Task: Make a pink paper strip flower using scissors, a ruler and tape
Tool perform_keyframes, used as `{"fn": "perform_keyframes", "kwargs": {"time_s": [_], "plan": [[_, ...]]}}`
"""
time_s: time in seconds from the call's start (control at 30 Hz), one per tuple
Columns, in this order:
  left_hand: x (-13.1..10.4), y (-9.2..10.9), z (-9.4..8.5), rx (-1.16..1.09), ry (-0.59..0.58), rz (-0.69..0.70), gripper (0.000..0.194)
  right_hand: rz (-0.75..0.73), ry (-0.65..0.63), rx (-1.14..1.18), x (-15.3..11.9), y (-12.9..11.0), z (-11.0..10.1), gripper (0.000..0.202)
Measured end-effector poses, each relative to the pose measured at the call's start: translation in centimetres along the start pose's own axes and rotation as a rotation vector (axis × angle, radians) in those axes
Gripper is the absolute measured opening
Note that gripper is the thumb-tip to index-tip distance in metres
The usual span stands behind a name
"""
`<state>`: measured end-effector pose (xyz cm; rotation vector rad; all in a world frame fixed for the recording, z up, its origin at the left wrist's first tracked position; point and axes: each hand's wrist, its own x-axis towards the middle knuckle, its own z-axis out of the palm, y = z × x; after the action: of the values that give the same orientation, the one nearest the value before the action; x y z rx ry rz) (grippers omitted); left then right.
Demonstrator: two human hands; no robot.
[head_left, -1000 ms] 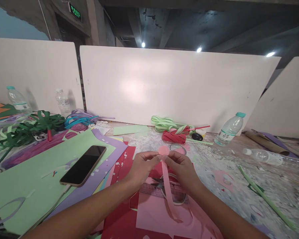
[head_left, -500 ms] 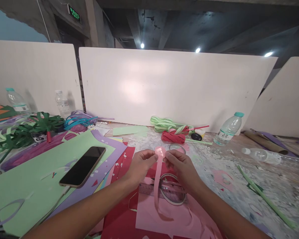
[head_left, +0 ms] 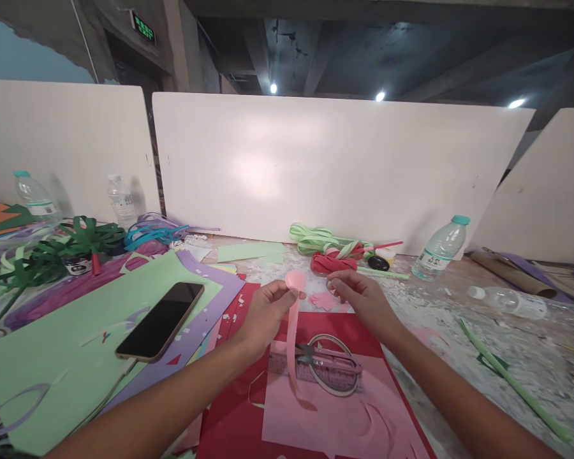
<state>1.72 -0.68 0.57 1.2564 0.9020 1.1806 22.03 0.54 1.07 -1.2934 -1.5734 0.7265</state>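
A small pink paper disc [head_left: 295, 280] with a long pink paper strip [head_left: 293, 341] hanging below it is pinched between the thumb and fingers of my left hand [head_left: 270, 312]. My right hand [head_left: 361, 299] reaches beyond it, fingertips closed on the edge of a small roll of clear tape [head_left: 331, 291], partly hidden by the fingers. Pink paper scraps [head_left: 323, 301] lie just below that roll. Under my hands, scissors [head_left: 328, 361], a larger tape roll [head_left: 342, 390] and a clear ruler [head_left: 280, 363] rest on a pink sheet [head_left: 287, 417] over red paper [head_left: 234, 395].
A phone [head_left: 161, 320] with a cable lies on green paper [head_left: 67, 331] at left. Green and red ribbon bundles [head_left: 332, 262] sit by the white partition [head_left: 344, 172]. A bottle [head_left: 440, 250] stands at right, another [head_left: 509, 301] lies flat. A green stem [head_left: 516, 382] lies nearer.
My right hand has let go of the pink disc and moved up and right to the small tape roll. My left hand keeps the disc and has shifted slightly left and up.
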Motion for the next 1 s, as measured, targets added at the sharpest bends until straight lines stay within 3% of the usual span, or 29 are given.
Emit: {"fn": "perform_keyframes", "kwargs": {"time_s": [0.1, 0.2, 0.5, 1.0], "plan": [[0.2, 0.1, -0.2, -0.036, 0.004, 0.010, 0.018, -0.108, -0.169, -0.550, 2.5, 2.0, -2.1, 0.024], [0.1, 0.3, -0.1, -0.044, -0.004, 0.003, 0.017, -0.162, -0.286, -0.683, 4.0, 3.5, -2.4, 0.024], [0.1, 0.2, 0.2, -0.080, -0.039, 0.029, 0.021, -0.233, -0.462, -0.841, 5.9, 4.3, 0.4, 0.019], [0.0, 0.3, 0.1, -0.071, -0.018, -0.001, 0.018, -0.233, -0.524, -0.811, 6.0, 4.2, -0.1, 0.023]]}}
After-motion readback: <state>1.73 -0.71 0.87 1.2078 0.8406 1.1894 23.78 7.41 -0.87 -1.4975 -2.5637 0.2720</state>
